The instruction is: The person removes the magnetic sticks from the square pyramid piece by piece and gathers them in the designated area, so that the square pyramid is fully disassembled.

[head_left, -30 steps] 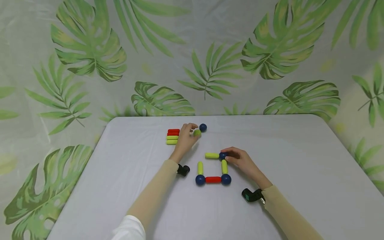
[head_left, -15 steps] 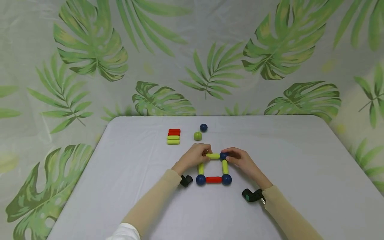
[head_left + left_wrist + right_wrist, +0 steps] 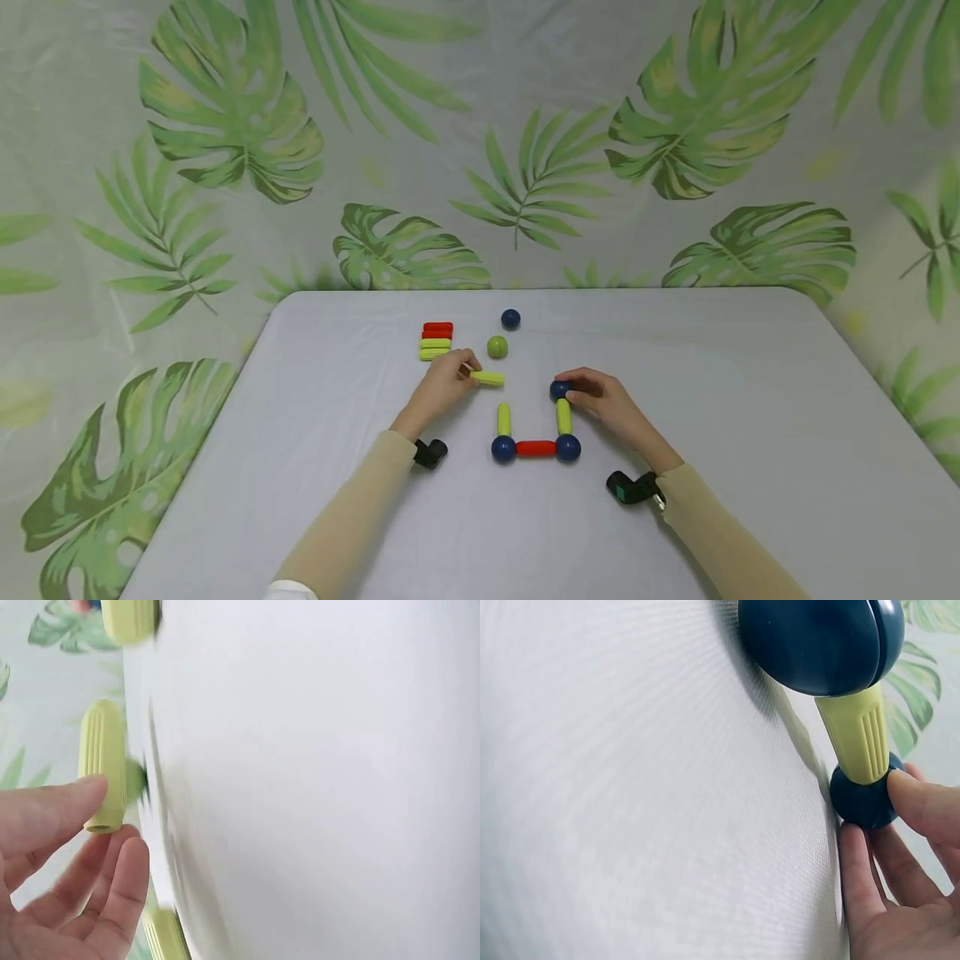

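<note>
My left hand [image 3: 441, 385] pinches a yellow-green ribbed rod [image 3: 488, 378] between thumb and fingers, just right of the stacked rods. In the left wrist view the thumb lies along the lower end of that rod [image 3: 103, 754]. My right hand [image 3: 609, 408] grips a dark blue ball [image 3: 558, 390] at the top of a U-shaped assembly. Below that ball runs a yellow-green rod [image 3: 564, 417] to a second blue ball [image 3: 567, 448]. A red rod [image 3: 536, 449] joins it to a third blue ball [image 3: 504, 449], from which another yellow-green rod [image 3: 504, 420] points away from me.
A green ball [image 3: 497, 347] and a blue ball [image 3: 511, 319] sit toward the back of the white table [image 3: 697, 400]. Left of them lie two red rods [image 3: 438, 327] and yellow-green rods [image 3: 436, 343] side by side. A leaf-print cloth [image 3: 540, 150] hangs behind.
My left hand let go of the green ball, took the top yellow-green rod and pulled it leftward, off the blue ball. My right hand stays on that ball.
</note>
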Demonstrator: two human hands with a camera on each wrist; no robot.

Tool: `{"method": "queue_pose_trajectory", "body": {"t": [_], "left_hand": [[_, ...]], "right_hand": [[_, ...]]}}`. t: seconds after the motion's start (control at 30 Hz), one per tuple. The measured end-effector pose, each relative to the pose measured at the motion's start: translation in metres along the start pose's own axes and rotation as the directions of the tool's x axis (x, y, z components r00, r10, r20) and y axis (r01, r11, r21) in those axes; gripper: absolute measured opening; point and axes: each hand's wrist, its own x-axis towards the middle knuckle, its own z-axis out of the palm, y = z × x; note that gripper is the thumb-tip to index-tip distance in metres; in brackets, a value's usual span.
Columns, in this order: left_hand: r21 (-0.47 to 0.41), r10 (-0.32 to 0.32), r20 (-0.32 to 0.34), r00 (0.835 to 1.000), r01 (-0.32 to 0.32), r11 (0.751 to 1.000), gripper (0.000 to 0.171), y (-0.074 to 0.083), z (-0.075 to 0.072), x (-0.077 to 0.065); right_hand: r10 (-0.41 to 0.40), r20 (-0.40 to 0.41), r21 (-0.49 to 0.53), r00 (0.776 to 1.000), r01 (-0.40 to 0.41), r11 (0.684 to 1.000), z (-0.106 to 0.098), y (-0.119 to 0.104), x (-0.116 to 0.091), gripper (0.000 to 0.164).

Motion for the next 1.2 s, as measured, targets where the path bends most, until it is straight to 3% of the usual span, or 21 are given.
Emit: {"method": "queue_pose_trajectory", "body": {"t": [0.23, 0.5, 0.83, 0.93, 1.03, 1.1, 1.13, 1.2], "left_hand": [[0.104, -0.111, -0.157, 0.981, 0.128, 0.986, 0.015, -0.027, -0.031, -0.012], [0.127, -0.209, -0.197, 0.958, 0.237, 0.963, 0.013, -0.035, -0.042, -0.011], [0.150, -0.209, -0.230, 0.950, 0.247, 0.957, 0.014, -0.034, -0.043, -0.010], [0.159, -0.181, -0.229, 0.956, 0.221, 0.962, 0.015, -0.031, -0.043, -0.011], [0.145, -0.097, -0.160, 0.982, 0.121, 0.982, 0.017, -0.026, -0.041, -0.013], [0.093, -0.014, -0.043, 0.999, 0.018, 0.995, 0.017, -0.020, -0.037, -0.014], [0.052, 0.026, 0.034, 0.999, -0.028, 0.998, 0.018, -0.017, -0.034, -0.015], [-0.033, 0.102, 0.194, 0.976, -0.097, 0.995, 0.022, -0.010, -0.027, -0.018]], "right_hand": [[-0.007, -0.005, -0.008, 1.000, 0.007, 1.000, -0.001, 0.000, -0.001, 0.028], [-0.017, -0.002, -0.001, 1.000, 0.017, 1.000, -0.001, 0.000, 0.000, 0.028], [0.002, -0.005, -0.004, 1.000, -0.002, 1.000, 0.001, -0.001, -0.001, 0.029], [0.011, -0.002, 0.005, 1.000, -0.011, 1.000, 0.001, -0.002, -0.001, 0.029], [0.013, -0.003, 0.007, 1.000, -0.013, 1.000, 0.001, -0.002, -0.001, 0.029], [0.012, -0.004, 0.005, 1.000, -0.012, 1.000, 0.001, -0.002, -0.002, 0.028], [0.010, -0.005, 0.002, 1.000, -0.010, 1.000, 0.001, -0.002, -0.002, 0.028], [0.010, -0.005, 0.000, 1.000, -0.010, 1.000, 0.001, -0.002, -0.002, 0.028]]}}
